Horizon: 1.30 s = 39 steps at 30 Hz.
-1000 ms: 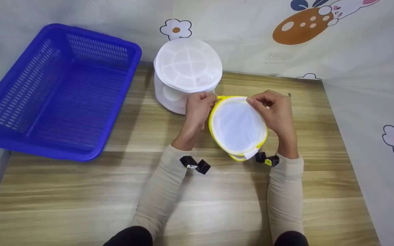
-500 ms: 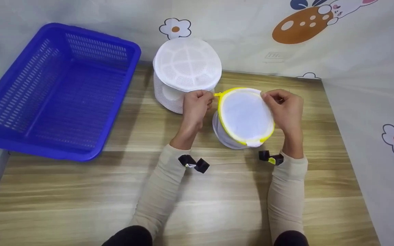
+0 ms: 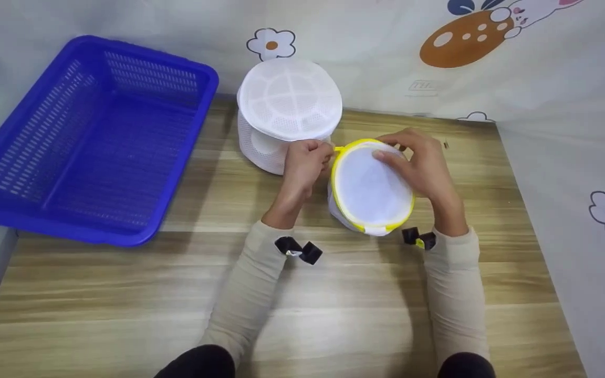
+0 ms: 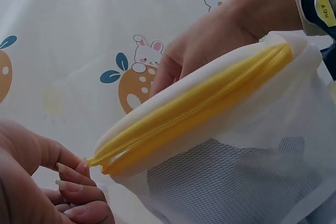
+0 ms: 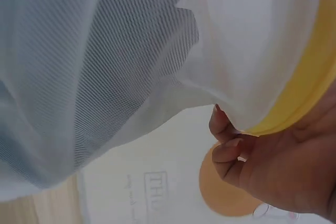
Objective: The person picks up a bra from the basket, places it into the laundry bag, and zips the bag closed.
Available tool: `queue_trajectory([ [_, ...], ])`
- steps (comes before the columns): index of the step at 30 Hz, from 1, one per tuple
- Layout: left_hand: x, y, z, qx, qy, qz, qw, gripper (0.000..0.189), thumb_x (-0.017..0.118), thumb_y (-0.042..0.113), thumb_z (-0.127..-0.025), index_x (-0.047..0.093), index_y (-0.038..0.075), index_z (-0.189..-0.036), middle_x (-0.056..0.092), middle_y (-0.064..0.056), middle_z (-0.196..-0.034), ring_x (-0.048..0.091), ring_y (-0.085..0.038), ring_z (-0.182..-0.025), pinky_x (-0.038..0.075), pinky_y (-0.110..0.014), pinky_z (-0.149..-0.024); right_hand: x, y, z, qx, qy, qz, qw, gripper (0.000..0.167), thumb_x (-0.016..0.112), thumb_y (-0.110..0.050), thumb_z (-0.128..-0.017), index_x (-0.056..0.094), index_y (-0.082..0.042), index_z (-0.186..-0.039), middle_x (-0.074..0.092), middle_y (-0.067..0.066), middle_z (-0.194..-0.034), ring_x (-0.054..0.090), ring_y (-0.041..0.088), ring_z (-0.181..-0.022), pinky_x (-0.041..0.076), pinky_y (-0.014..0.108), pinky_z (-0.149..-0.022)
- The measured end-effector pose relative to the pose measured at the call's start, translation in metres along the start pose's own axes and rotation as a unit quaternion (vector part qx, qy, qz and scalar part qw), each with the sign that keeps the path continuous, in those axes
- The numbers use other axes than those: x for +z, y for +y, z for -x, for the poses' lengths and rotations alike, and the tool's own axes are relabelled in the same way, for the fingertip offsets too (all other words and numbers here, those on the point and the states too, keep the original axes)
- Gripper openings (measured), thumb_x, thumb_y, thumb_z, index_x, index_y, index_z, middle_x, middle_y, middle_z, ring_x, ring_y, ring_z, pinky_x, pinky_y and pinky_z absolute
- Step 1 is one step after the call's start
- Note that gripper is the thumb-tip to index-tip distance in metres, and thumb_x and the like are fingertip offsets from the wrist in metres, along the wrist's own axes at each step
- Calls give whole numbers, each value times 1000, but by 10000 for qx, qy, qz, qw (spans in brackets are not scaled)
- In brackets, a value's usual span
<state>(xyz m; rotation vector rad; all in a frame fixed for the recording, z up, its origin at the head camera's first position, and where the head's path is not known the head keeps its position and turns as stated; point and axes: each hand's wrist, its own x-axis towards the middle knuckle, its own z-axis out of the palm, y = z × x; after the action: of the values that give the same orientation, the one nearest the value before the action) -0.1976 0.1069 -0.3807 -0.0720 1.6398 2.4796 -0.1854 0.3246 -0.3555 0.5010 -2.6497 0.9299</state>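
Note:
A small round white mesh laundry bag (image 3: 373,184) with a yellow zipper band (image 4: 199,114) round its top is held up over the table, its lid tilted. My left hand (image 3: 302,165) pinches the yellow tab at the zipper's end; in the left wrist view the thumb and index finger of this hand (image 4: 52,177) meet on it. On the far right of the rim, my right hand (image 3: 426,165) grips the bag, thumb on the lid and fingers behind. The right wrist view has the right hand (image 5: 278,166) beneath the yellow edge. Sheer fabric (image 5: 126,72) covers much of that view.
A larger white mesh laundry bag (image 3: 291,97) stands upright just behind my left hand. At the left sits a big blue plastic basket (image 3: 118,157). The wood-grain table (image 3: 323,310) meets a patterned wall covering (image 3: 376,63) at the back.
My right hand has shifted from the rim's edge to a grip with the thumb over the lid. The bag swung right, then back left. The left hand keeps its pinch, nearly still.

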Motion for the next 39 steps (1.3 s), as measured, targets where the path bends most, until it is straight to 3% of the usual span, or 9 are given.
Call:
queue_trajectory([
  [5,0,2,0,30,9,-83,10000,30,54,-8,-82,48,2,-54,33,0,-50,29,-8,-44,23,-18,-41,1,-10,-14,-143,-286,196,9993,20,75,-28,-83,77,-10,-92,68,1,-83,57,14,-77,45,34,-71],
  [11,0,2,0,73,70,-188,9998,29,54,-8,-83,51,0,-55,34,1,-49,29,-8,-44,22,-18,-41,2,-5,-11,-202,77,235,9995,15,77,-23,-82,78,-8,-82,68,2,-74,54,13,-66,43,28,-63],
  [16,-1,1,1,180,262,-333,9989,25,55,-9,-81,54,0,-57,35,2,-49,29,-7,-44,20,-18,-42,-3,4,-1,137,434,281,9986,14,78,-22,-81,78,-8,-80,69,2,-74,53,13,-64,41,25,-62],
  [23,-3,0,1,204,308,-432,9984,27,56,-9,-81,53,3,-57,36,2,-50,30,-7,-44,21,-19,-42,-11,9,11,610,761,423,9943,18,76,-23,-83,77,-6,-81,69,5,-71,57,9,-60,42,15,-56],
  [27,-5,-1,2,177,280,-506,9982,22,56,-8,-80,55,-1,-59,35,1,-50,29,-7,-44,21,-19,-41,-10,9,19,895,985,455,9901,18,77,-21,-82,77,-4,-79,68,7,-69,58,10,-58,41,13,-53],
  [32,-7,0,2,119,195,-659,9976,22,55,-7,-80,56,-1,-59,35,2,-49,28,-7,-42,21,-19,-41,-6,7,21,1063,458,490,9921,21,75,-23,-84,75,-2,-88,69,8,-77,57,15,-67,43,21,-62],
  [39,-3,10,-5,4,-112,-1299,9915,22,56,-4,-81,56,0,-59,33,4,-46,28,-5,-40,21,-19,-40,-10,0,-3,501,-601,550,9954,27,70,-29,-89,73,-8,-106,69,7,-95,59,21,-85,45,40,-76],
])
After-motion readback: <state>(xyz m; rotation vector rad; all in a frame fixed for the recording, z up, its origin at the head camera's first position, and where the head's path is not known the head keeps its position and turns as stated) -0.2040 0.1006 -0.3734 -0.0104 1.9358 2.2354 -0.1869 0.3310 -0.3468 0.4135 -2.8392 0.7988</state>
